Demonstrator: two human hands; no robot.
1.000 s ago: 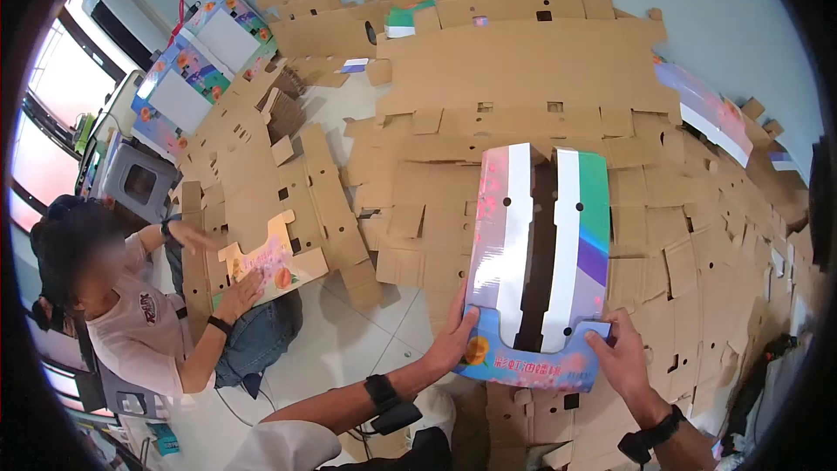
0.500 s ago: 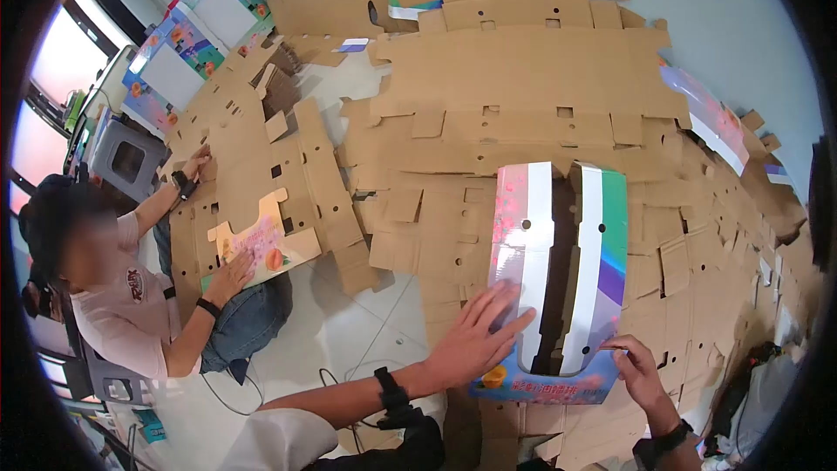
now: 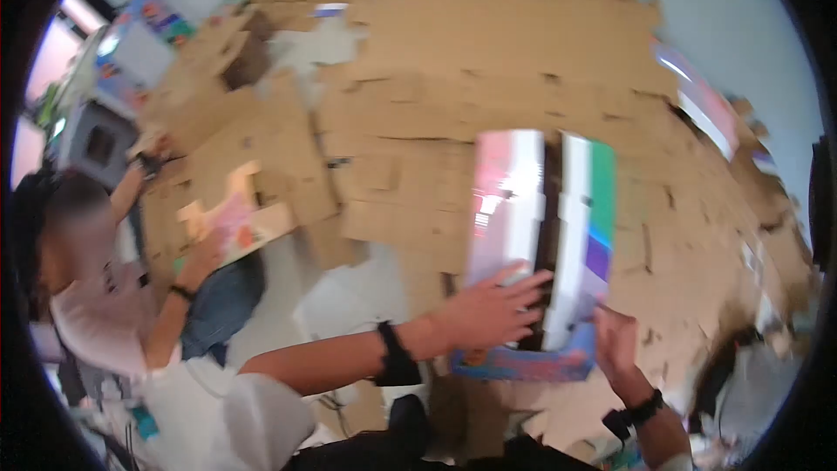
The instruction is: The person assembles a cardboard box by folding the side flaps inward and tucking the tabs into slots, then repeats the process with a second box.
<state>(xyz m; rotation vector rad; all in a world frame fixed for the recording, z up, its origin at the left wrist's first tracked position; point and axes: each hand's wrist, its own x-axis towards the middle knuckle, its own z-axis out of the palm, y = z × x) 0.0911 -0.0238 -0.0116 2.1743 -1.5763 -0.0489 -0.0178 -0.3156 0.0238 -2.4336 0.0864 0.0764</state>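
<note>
A printed box stands in front of me, pink on its left side and green and purple on its right, with white flaps and a dark gap between them. My left hand lies spread over the box's left flap near the front, fingers apart and reaching over the gap. At the front right corner, my right hand is closed against the box's edge; motion blur hides what its fingers grip. Around the box lie flattened cardboard sheets.
At the left a seated co-worker has a hand on a printed cardboard piece. Printed boxes line the back left. Bags lie at the right. White floor shows between us.
The view has shifted, so the scene appears further left and higher. My left hand has moved further across the front of the gap. The co-worker's far hand appears lower on the cardboard.
</note>
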